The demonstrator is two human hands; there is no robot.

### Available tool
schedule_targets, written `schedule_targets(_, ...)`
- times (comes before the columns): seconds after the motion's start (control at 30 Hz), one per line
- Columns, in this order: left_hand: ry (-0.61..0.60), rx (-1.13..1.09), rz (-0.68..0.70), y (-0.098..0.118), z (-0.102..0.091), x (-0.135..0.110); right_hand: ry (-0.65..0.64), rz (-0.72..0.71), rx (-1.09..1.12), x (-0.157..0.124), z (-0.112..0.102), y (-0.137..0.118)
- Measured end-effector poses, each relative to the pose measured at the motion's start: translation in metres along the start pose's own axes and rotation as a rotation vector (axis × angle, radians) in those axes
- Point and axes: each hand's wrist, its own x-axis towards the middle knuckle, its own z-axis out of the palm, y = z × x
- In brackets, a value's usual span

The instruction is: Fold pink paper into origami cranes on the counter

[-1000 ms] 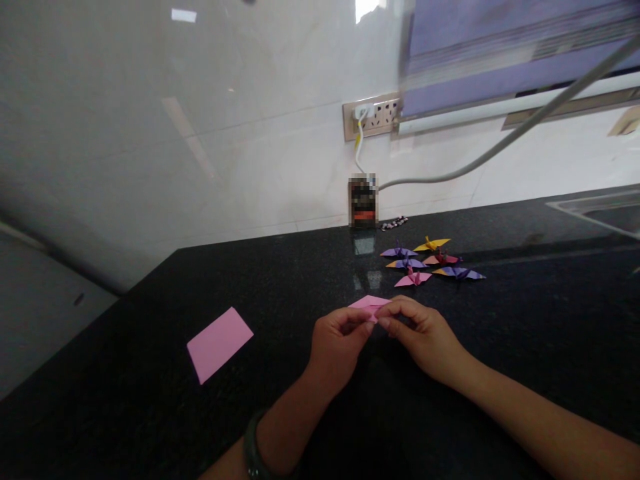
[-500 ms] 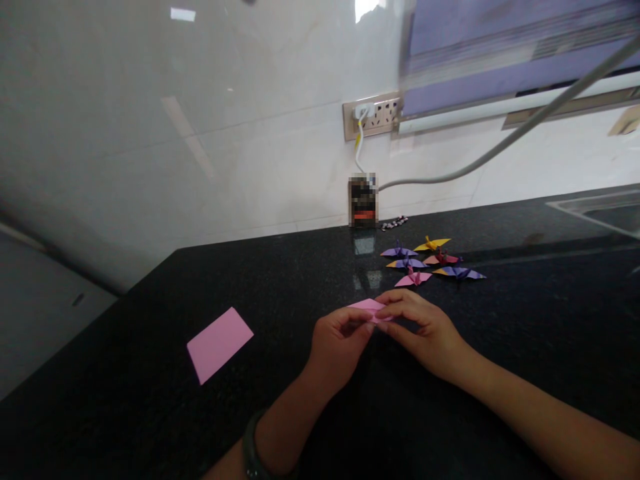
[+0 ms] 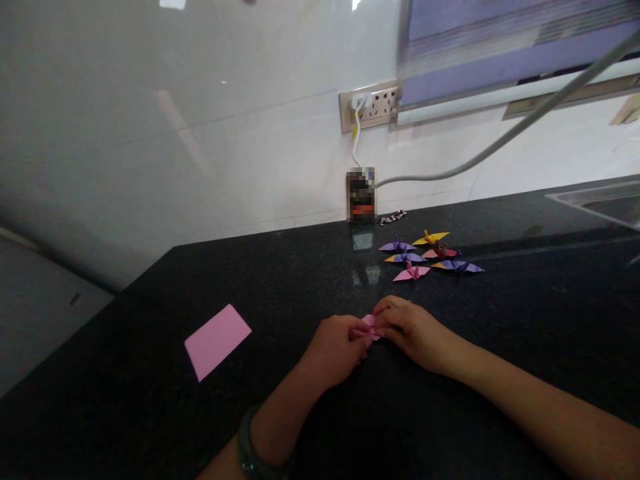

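A small folded piece of pink origami paper (image 3: 369, 322) is pinched between both hands, just above or on the dark countertop; its contact with the surface cannot be told. My left hand (image 3: 337, 350) grips its left side with thumb and fingers closed, a bangle on that wrist. From the right, my right hand (image 3: 413, 330) pinches the other side with thumb and fingertips. The fingers cover most of the folds. Off to the left lies a flat pink sheet of paper (image 3: 218, 342), touched by neither hand.
Several folded paper cranes (image 3: 411, 273) in pink, purple, red and yellow sit behind my right hand. A blurred-out dark box (image 3: 361, 195) with a cable (image 3: 440, 177) leans at the wall beside a beaded string (image 3: 393, 218). Black countertop (image 3: 280, 280) surrounds everything.
Both hands have come slightly nearer to me, and the pink piece now shows less between them. My left fingers have curled further round it. The view has tilted slightly.
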Motion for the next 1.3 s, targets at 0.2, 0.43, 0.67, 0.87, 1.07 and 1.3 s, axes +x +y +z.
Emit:
schedule_targets(0.2, 0.122, 0.418, 0.236, 0.003, -0.005, -0.002, -0.114, -0.050, -0.171, 0.001, -0.003, -0.003)
schedule_targets(0.43, 0.142, 0.460, 0.312, 0.002, 0.002, 0.004, -0.113, -0.045, -0.238, 0.001, -0.001, -0.003)
schedule_targets(0.67, 0.164, 0.513, 0.265, 0.001, 0.005, 0.004, -0.085, 0.013, -0.180, 0.002, 0.000, -0.004)
schedule_targets(0.87, 0.156, 0.548, 0.262, 0.001, 0.006, 0.007, -0.062, 0.046, -0.165, 0.001, 0.003, -0.003)
schedule_targets(1.07, 0.156, 0.587, 0.263, 0.000, 0.007, 0.008, -0.034, 0.103, -0.174, 0.001, 0.007, -0.004)
schedule_targets(1.3, 0.150, 0.611, 0.270, -0.001, 0.009, 0.007, -0.018, 0.172, -0.169, 0.003, 0.008, -0.004)
